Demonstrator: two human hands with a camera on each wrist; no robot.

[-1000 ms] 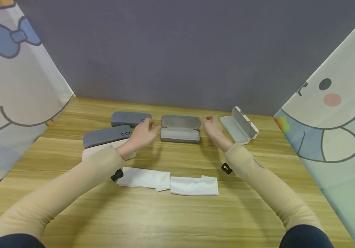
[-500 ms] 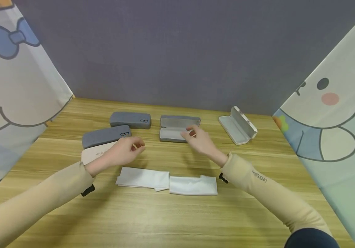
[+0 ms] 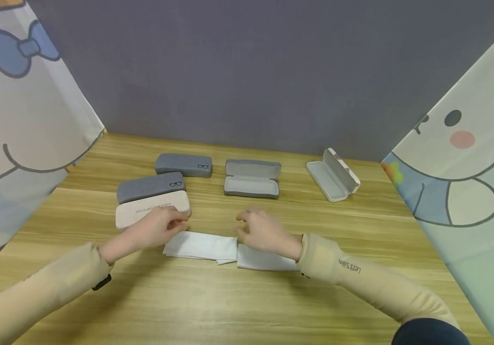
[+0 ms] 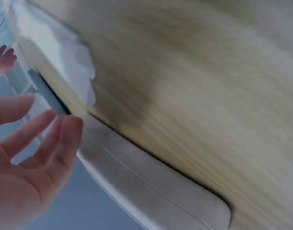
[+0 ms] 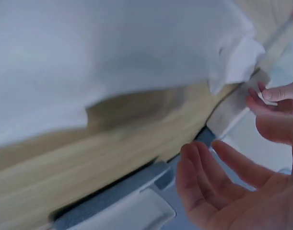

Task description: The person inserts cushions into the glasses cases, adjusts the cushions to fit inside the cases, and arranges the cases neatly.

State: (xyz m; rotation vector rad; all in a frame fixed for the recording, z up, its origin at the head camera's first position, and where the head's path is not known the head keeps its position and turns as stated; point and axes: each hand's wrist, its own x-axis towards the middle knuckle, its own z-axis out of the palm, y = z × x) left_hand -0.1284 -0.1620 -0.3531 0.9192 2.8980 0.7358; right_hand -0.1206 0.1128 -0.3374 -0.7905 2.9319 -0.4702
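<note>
My left hand [image 3: 156,227] hovers at the near edge of a closed cream glasses case [image 3: 143,207], its fingers loosely bent and holding nothing. Close to its fingertips lies a folded white cloth [image 3: 201,246]. Above a second folded white cloth [image 3: 257,258], partly hidden, is my right hand [image 3: 266,231], with relaxed, empty fingers. Beyond both hands, an opened grey glasses case [image 3: 252,186] shows its pale lining. The left wrist view has the left hand [image 4: 36,163] beside the cream case; the right wrist view has the right hand [image 5: 232,187] near the cloth [image 5: 112,52].
Two closed grey-blue glasses cases, a nearer one [image 3: 149,187] and a farther one [image 3: 182,165], lie at the left back. An opened white case [image 3: 330,179] stands to the right. A grey wall [image 3: 247,76] bounds the wooden table [image 3: 212,306] at the back.
Both hands have drawn back toward me from the opened grey case. The right hand has come down over the right cloth, the left to the cream case. The cases and cloths have stayed put.
</note>
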